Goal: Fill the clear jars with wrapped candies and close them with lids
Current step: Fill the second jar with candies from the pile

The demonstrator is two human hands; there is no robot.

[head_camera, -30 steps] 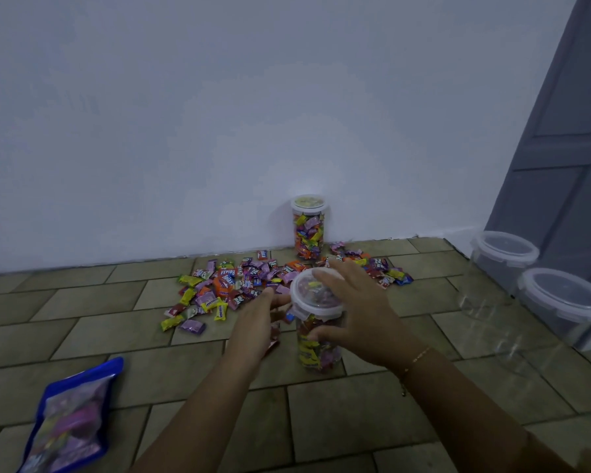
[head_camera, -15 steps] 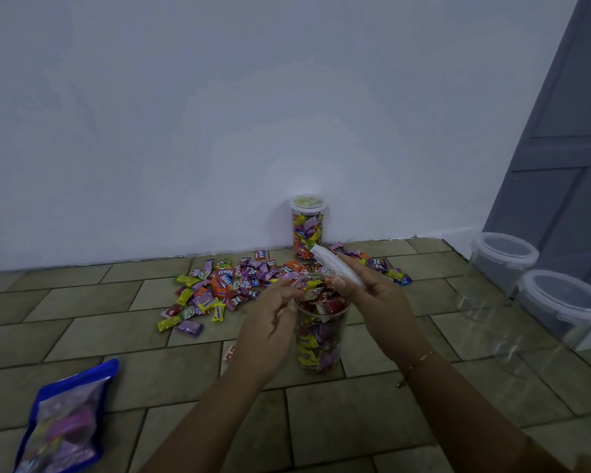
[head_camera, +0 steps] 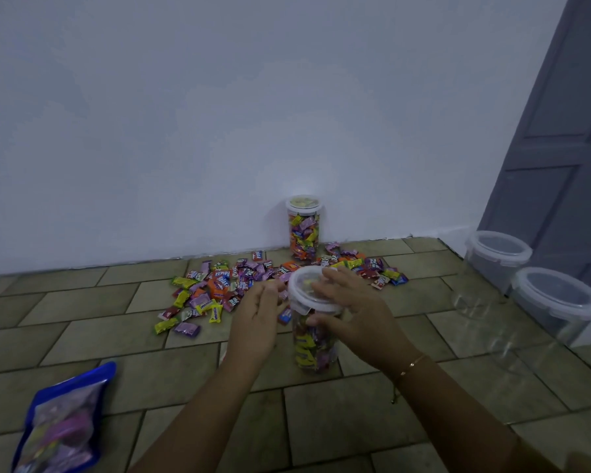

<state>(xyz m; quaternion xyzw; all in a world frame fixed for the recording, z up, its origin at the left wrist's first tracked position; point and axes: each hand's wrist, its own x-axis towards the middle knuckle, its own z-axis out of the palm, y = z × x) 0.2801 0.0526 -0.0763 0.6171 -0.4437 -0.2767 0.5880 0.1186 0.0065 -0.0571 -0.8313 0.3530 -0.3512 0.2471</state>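
Observation:
A clear jar (head_camera: 313, 346) full of wrapped candies stands on the tiled floor in front of me. Its white lid (head_camera: 307, 290) sits on top. My right hand (head_camera: 352, 315) lies over the lid's right side with the thumb against the jar wall. My left hand (head_camera: 256, 322) is at the lid's left edge, fingers touching the rim. Behind, a second filled jar (head_camera: 303, 230) with its lid on stands by the wall. A pile of loose wrapped candies (head_camera: 226, 288) spreads across the floor between them.
Two empty clear jars with lids, one (head_camera: 485, 278) nearer the wall and one (head_camera: 556, 308) closer, stand at the right beside a grey door (head_camera: 567, 131). A blue candy bag (head_camera: 62, 421) lies at the lower left. The white wall (head_camera: 219, 114) runs behind.
Half a second ago my right hand held the lid tilted off the jar while my left was at the open mouth. Now the lid is back on top with both hands on it.

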